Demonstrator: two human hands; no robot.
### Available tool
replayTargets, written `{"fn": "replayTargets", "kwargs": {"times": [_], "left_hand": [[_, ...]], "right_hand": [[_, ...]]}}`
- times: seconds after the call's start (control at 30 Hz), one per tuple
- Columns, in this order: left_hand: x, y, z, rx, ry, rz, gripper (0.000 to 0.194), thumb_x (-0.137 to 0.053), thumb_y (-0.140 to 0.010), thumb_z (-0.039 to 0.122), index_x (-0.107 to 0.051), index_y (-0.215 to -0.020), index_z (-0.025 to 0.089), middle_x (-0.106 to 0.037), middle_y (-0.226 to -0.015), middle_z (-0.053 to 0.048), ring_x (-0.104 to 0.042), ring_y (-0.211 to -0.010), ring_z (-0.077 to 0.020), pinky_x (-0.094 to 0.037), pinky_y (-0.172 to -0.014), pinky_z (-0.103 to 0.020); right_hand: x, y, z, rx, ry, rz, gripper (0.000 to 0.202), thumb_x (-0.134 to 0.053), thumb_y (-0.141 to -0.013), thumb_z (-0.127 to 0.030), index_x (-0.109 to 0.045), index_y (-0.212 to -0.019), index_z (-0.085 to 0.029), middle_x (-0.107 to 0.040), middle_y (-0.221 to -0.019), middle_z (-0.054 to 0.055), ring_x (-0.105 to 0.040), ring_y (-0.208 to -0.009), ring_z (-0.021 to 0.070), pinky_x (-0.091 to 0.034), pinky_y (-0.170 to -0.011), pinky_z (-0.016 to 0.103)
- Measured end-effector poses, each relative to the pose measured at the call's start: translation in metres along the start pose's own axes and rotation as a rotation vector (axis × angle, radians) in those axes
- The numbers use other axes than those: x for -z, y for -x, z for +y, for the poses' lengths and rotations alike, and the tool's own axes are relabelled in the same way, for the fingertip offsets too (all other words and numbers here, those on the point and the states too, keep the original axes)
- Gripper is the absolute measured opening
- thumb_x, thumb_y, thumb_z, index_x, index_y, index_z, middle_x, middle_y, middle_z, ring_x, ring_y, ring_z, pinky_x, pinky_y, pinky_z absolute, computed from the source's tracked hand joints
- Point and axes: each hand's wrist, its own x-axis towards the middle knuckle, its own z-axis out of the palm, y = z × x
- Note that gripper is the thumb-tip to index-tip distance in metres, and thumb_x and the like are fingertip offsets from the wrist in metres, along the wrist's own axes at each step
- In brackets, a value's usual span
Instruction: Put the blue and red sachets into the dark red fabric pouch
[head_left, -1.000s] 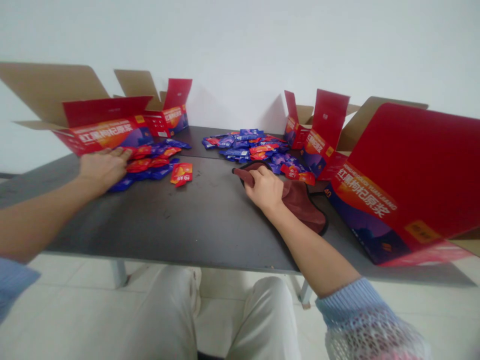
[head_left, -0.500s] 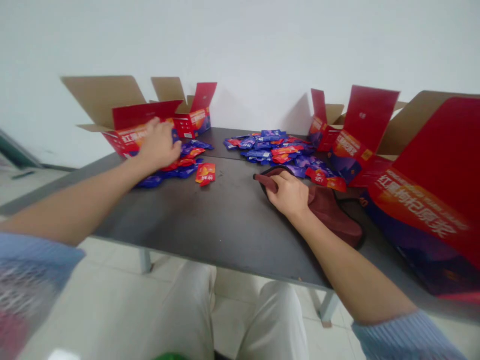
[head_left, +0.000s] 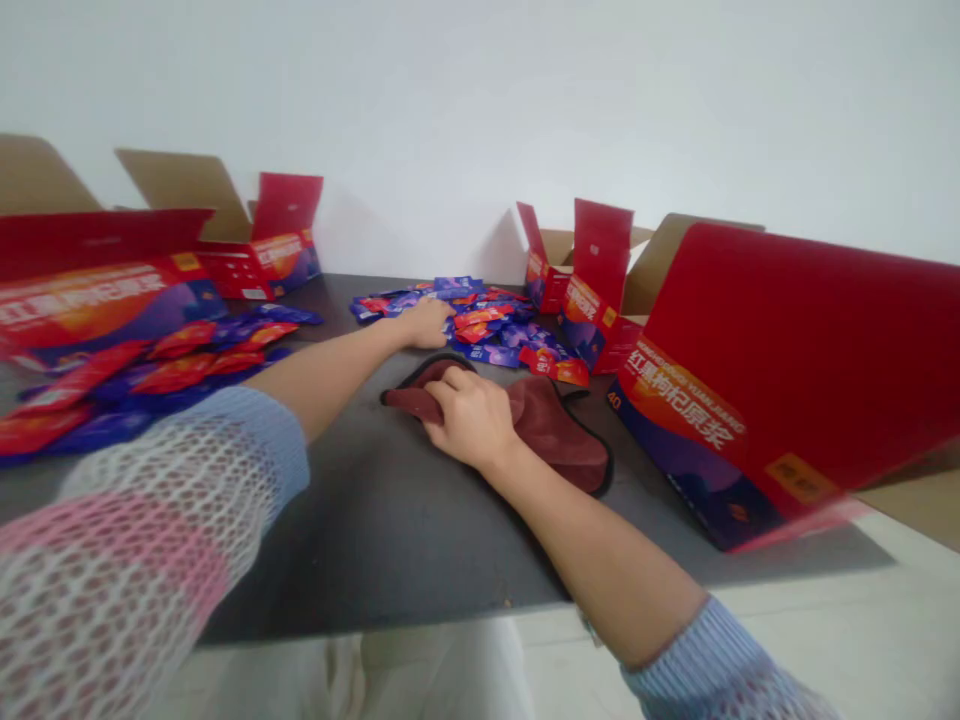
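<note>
My right hand [head_left: 471, 415] is closed on a brown cloth [head_left: 555, 430] with dark edging, which lies crumpled on the dark tabletop [head_left: 352, 540]. Just beyond it, my left hand [head_left: 427, 324] reaches to the front left of a loose pile of purple and red sachets [head_left: 487, 320]. Its fingers point down at the pile, and their tips are hidden, so whether they grip a sachet does not show. Another heap of sachets [head_left: 180, 370] lies to the left, partly behind my left sleeve.
Open red cartons stand around the sachets: a near-left carton [head_left: 112, 300], a back-left carton [head_left: 281, 255], a small back-right carton [head_left: 551, 285], a middle-right carton [head_left: 592, 310] and a large near-right carton [head_left: 720, 400]. A pale wall [head_left: 420, 120] rises behind the table.
My left hand has left the left-hand heap and moved right to the middle pile. The view has turned right. My right hand still holds the cloth, and the loose red sachet is now out of sight.
</note>
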Motion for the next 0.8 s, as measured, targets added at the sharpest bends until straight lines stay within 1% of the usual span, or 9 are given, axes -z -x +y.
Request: {"fn": "replayTargets", "kwargs": {"times": [0.07, 0.2, 0.33, 0.43, 0.5, 0.57, 0.67, 0.73, 0.8], "left_hand": [[-0.013, -0.001, -0.005, -0.014, -0.051, -0.098, 0.053, -0.068, -0.071, 0.017, -0.069, -0.124, 0.011, -0.066, -0.125, -0.021, -0.06, -0.117, -0.0339, -0.04, -0.103, -0.039], [-0.013, 0.016, -0.013, -0.043, -0.196, -0.093, 0.038, -0.054, -0.086, 0.013, -0.071, -0.12, 0.018, -0.062, -0.122, -0.023, -0.06, -0.117, -0.0378, -0.043, -0.096, -0.044], [0.019, 0.043, -0.01, 0.005, -0.295, -0.032, 0.033, -0.049, -0.088, 0.012, -0.072, -0.112, 0.02, -0.061, -0.123, -0.017, -0.061, -0.114, -0.034, -0.045, -0.094, -0.042], [0.048, 0.066, -0.007, 0.115, -0.232, 0.172, 0.032, -0.049, -0.089, 0.016, -0.069, -0.114, 0.015, -0.062, -0.124, -0.017, -0.062, -0.112, -0.0337, -0.046, -0.097, -0.046], [0.06, 0.084, -0.005, 0.165, -0.083, 0.343, 0.03, -0.052, -0.089, 0.019, -0.068, -0.113, 0.014, -0.066, -0.118, -0.015, -0.061, -0.113, -0.0321, -0.044, -0.102, -0.047], [0.063, 0.103, 0.001, 0.247, 0.182, 0.403, 0.027, -0.06, -0.084, 0.02, -0.069, -0.109, 0.015, -0.071, -0.107, -0.012, -0.065, -0.104, -0.0295, -0.047, -0.098, -0.047], [0.053, 0.132, 0.021, 0.49, 0.749, 0.228, 0.022, -0.073, -0.072, 0.021, -0.071, -0.093, 0.017, -0.073, -0.08, -0.008, -0.07, -0.074, -0.0254, -0.057, -0.072, -0.039], [0.041, 0.148, 0.038, 0.569, 1.049, 0.097, 0.019, -0.079, -0.063, 0.019, -0.072, -0.08, 0.017, -0.07, -0.068, -0.007, -0.067, -0.061, -0.0229, -0.055, -0.057, -0.033], [0.028, 0.158, 0.051, 0.612, 1.257, 0.074, 0.013, -0.078, -0.06, 0.013, -0.07, -0.07, 0.016, -0.066, -0.06, -0.006, -0.062, -0.051, -0.0205, -0.05, -0.047, -0.029]], "right_hand": [[0.001, -0.002, 0.002, -0.019, 0.005, 0.009, 0.031, -0.052, -0.093, -0.042, -0.071, -0.107, -0.022, -0.068, -0.105, 0.007, -0.062, -0.096, 0.022, -0.044, -0.074, 0.033], [0.001, -0.004, 0.002, -0.028, -0.012, 0.002, 0.031, -0.051, -0.094, -0.043, -0.071, -0.107, -0.022, -0.067, -0.103, 0.007, -0.062, -0.095, 0.0218, -0.045, -0.075, 0.033], [-0.003, -0.003, 0.004, 0.006, -0.05, -0.023, 0.03, -0.052, -0.093, -0.042, -0.071, -0.105, -0.022, -0.066, -0.103, 0.007, -0.061, -0.095, 0.0222, -0.045, -0.074, 0.033], [-0.004, -0.003, 0.006, 0.049, -0.063, -0.03, 0.032, -0.056, -0.09, -0.04, -0.07, -0.113, -0.022, -0.065, -0.106, 0.008, -0.059, -0.098, 0.023, -0.045, -0.077, 0.033], [-0.003, -0.003, 0.006, 0.074, -0.079, -0.007, 0.038, -0.057, -0.09, -0.04, -0.067, -0.123, -0.023, -0.064, -0.108, 0.008, -0.058, -0.099, 0.0227, -0.045, -0.079, 0.033], [-0.001, -0.003, 0.007, 0.078, -0.106, 0.03, 0.043, -0.055, -0.092, -0.04, -0.064, -0.13, -0.025, -0.062, -0.107, 0.007, -0.058, -0.097, 0.0212, -0.044, -0.08, 0.032], [-0.001, -0.002, 0.004, 0.018, -0.147, 0.086, 0.043, -0.05, -0.095, -0.042, -0.062, -0.134, -0.029, -0.057, -0.113, 0.007, -0.056, -0.097, 0.019, -0.045, -0.08, 0.03], [-0.003, -0.001, 0.001, -0.025, -0.155, 0.096, 0.044, -0.047, -0.097, -0.044, -0.06, -0.136, -0.03, -0.053, -0.121, 0.008, -0.055, -0.102, 0.0198, -0.045, -0.079, 0.03], [-0.007, -0.002, -0.004, -0.001, -0.145, 0.035, 0.049, -0.045, -0.097, -0.046, -0.055, -0.141, -0.028, -0.051, -0.125, 0.01, -0.055, -0.105, 0.0215, -0.046, -0.08, 0.031]]}}
